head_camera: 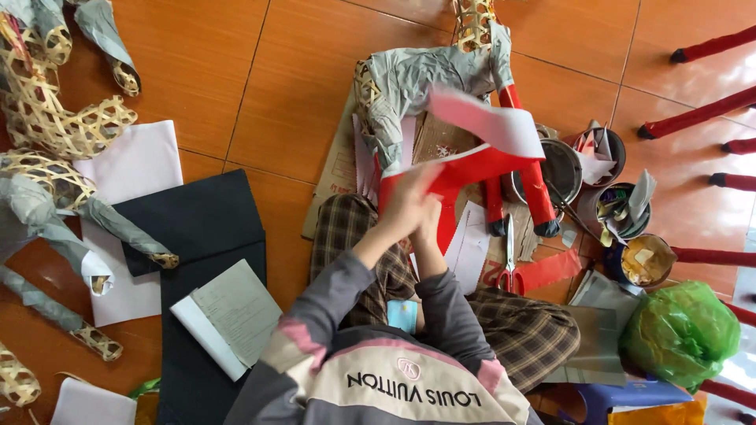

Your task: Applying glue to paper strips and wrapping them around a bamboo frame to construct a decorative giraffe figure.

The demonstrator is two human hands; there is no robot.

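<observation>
My left hand (403,203) and my right hand (431,222) are close together in front of me, both gripping the lower edge of a sheet of paper (480,149) that is red on one side and white on the other. The sheet curls up and to the right, blurred. Just behind it stands a woven bamboo animal frame (417,79), partly covered in grey paper, with legs wrapped in red (529,177). Red-handled scissors (508,267) lie on the floor by my right knee.
Round tins (561,167) and a bowl of paste (647,260) sit at the right, with a green plastic bag (681,330) below them. At the left lie a black sheet (205,224), white paper (134,165), a notebook (228,315) and more bamboo frames (47,118).
</observation>
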